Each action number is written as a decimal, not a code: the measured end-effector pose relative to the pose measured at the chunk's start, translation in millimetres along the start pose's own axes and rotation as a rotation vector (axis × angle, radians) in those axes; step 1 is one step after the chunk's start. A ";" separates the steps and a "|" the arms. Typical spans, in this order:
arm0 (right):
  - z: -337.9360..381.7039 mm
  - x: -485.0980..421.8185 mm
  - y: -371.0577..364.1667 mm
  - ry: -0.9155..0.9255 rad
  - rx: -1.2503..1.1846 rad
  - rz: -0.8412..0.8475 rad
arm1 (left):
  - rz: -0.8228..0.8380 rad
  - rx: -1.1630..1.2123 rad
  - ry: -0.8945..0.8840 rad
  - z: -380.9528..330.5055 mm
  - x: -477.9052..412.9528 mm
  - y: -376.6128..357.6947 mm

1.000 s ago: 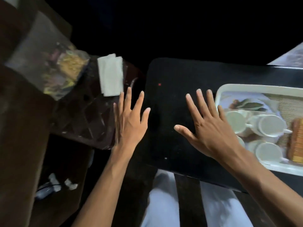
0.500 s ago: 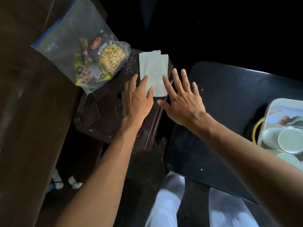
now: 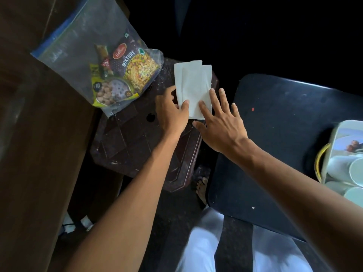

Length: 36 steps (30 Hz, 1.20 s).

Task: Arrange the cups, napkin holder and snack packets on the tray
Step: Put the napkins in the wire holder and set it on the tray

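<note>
- status: i judge the task partly done. the tray (image 3: 338,132) sits at the far right edge of view on the black table (image 3: 284,124), and several white cups (image 3: 356,169) already stand in it.
- napkins (image 3: 193,83): a small folded stack lies on the dark brown stool (image 3: 137,142), well apart from the tray. not yet moved.
- left hand (image 3: 171,112): the thumb lies on top of the stack's near-left corner and the fingers curl at its left edge. i read this as a pinch on the napkins.
- right hand (image 3: 222,124): fingers straight and spread, fingertips (image 3: 202,105) resting flat on the stack's near-right corner. it grips nothing.
- snack packets (image 3: 125,75): they sit inside a clear zip bag (image 3: 82,42) at the stool's far-left side, just beside the napkins. untouched, not yet on the tray.
- napkin holder: i cannot identify it here. a yellow curved piece (image 3: 318,163) shows at the tray's left edge, and i cannot tell what it is.
- remaining, in my estimate: carry the napkins across to the tray, then the packets.
</note>
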State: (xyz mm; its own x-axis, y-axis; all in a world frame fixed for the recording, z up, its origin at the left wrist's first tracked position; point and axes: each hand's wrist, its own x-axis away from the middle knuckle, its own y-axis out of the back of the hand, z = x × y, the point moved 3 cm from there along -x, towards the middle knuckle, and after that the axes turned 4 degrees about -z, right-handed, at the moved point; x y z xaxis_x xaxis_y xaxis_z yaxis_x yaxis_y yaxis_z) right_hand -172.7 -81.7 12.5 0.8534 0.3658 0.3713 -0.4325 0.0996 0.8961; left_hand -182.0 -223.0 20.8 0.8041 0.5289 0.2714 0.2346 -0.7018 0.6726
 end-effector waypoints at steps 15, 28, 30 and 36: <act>-47.3 58.6 21.0 -0.538 -1.328 -0.290 | 0.451 0.700 0.412 -16.2 64.0 -23.2; -144.1 153.3 27.1 -0.488 -1.120 -0.281 | 0.448 0.678 0.267 -67.2 111.5 -71.9; -162.1 169.5 27.1 -0.485 -1.079 -0.258 | 0.496 0.529 0.134 -81.0 115.7 -81.3; -218.4 227.3 22.3 -0.583 -1.023 -0.341 | 0.593 0.344 -0.075 -119.1 150.2 -121.3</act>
State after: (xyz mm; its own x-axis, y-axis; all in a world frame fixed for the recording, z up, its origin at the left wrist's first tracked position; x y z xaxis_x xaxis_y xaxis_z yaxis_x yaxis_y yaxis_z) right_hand -51.9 205.7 63.7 0.8566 -0.2640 0.4433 0.0339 0.8862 0.4621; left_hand -154.8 -1.6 61.9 0.8827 -0.0173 0.4697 -0.1072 -0.9804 0.1653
